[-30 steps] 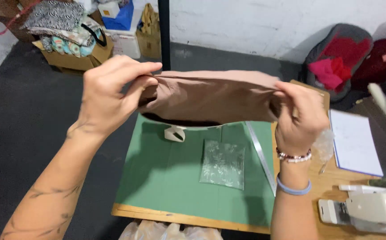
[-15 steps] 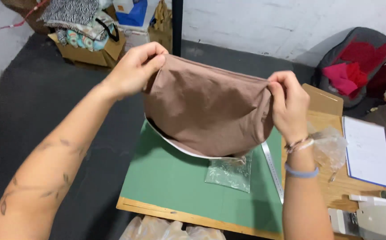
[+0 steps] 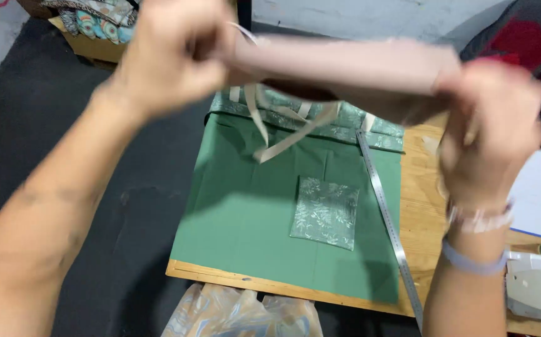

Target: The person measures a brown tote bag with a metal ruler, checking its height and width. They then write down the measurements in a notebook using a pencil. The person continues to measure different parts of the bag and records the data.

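Fabric piece [image 3: 351, 65] spans the frame's top; our left hand [image 3: 173, 53] and right hand [image 3: 492, 125] clench its ends.

Both hands are lifted high above the table. The left hand [image 3: 170, 53] at about 11 o'clock and the right hand [image 3: 492, 128] at about 2 o'clock each grip one end of a brown fabric piece [image 3: 345, 65] stretched between them; both are blurred. Pale straps [image 3: 270, 134] hang from it. Below lies a green fabric [image 3: 251, 224] with a patterned square pocket [image 3: 324, 212], and a metal ruler [image 3: 387, 218] at 4 o'clock.
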